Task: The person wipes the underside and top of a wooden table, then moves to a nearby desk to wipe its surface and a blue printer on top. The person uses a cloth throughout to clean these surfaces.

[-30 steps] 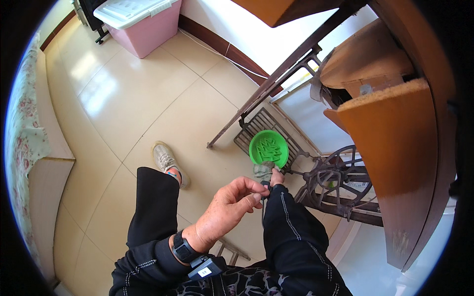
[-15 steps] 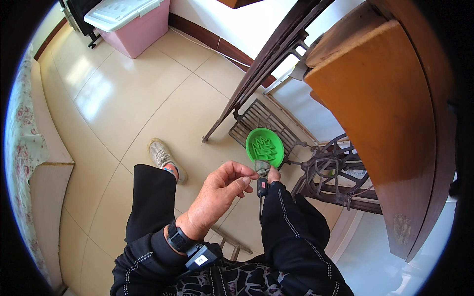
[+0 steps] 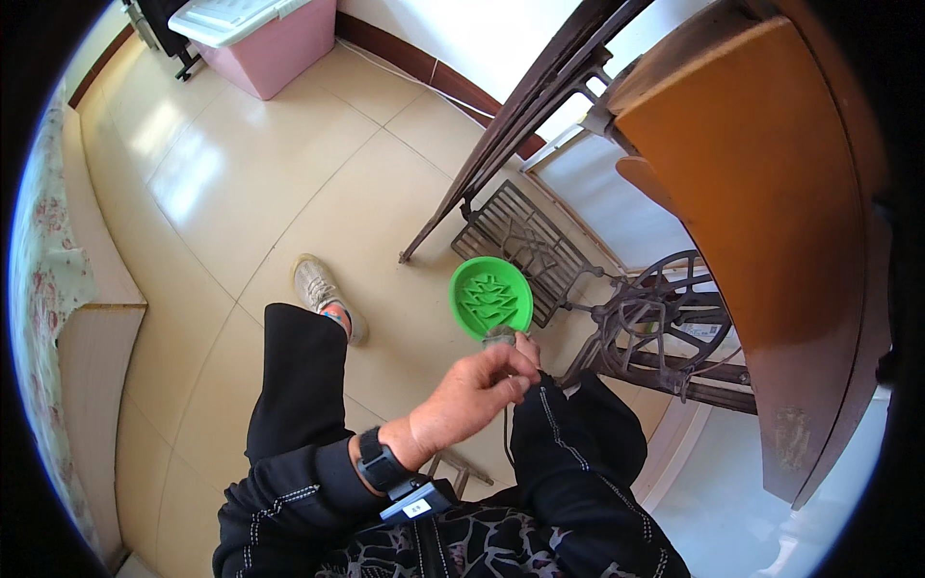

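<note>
My left hand [image 3: 477, 395], wearing a black wrist strap, reaches across toward my right sleeve, thumb and index finger drawn together; anything between them is too small to make out. My right hand [image 3: 523, 344] is partly hidden behind it and grips a grey-green cloth [image 3: 497, 335] at the near edge of a green bowl [image 3: 520, 299] with raised zigzag ridges inside. The bowl overlaps the left side of an iron treadle grate [image 3: 541, 265]; whether it rests on it I cannot tell.
An old treadle stand with an iron wheel [image 3: 674, 308] and wooden panel [image 3: 752, 193] fills the right side. A pink lidded bin [image 3: 260, 58] stands by the wall with a white cable. A floral cloth [image 3: 53, 241] drapes furniture at left. My shoe [image 3: 318, 284] is on the tiles.
The bowl, with my right hand at it, has shifted left and toward me relative to the treadle grate. My left hand has moved right, closer over my right wrist.
</note>
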The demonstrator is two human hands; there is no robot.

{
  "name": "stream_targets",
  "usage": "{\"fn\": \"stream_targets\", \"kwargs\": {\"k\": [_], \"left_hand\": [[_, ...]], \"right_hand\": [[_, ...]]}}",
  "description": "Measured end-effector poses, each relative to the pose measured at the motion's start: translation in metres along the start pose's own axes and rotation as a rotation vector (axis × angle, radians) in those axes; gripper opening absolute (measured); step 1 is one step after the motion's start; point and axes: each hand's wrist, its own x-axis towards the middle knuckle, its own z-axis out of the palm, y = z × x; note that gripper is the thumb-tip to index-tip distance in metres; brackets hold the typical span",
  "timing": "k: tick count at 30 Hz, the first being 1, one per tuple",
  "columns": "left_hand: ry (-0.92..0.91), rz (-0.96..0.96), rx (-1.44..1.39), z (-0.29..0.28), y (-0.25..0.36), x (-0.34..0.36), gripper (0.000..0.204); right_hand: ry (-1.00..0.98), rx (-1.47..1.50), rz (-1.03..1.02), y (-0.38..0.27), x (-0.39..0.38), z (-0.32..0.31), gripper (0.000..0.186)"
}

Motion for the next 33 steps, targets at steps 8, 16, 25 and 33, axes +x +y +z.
{"fn": "stream_targets", "kwargs": {"k": [8,16,25,33], "left_hand": [[-0.009,0.103,0.320,0.021,-0.034,0.004,0.014],[-0.010,0.123,0.297,0.029,-0.031,0.001,0.016],[-0.007,0.114,0.342,0.026,-0.026,-0.003,0.013],[-0.025,0.127,0.218,0.019,-0.010,-0.014,0.014]], "right_hand": [[-0.178,-0.257,0.190,-0.005,-0.092,0.026,0.050],[-0.145,-0.442,0.250,-0.059,-0.145,0.027,0.045],[-0.040,-0.309,0.189,-0.070,-0.098,-0.010,0.037],[0.135,0.092,-0.139,-0.070,0.021,-0.046,0.027]]}}
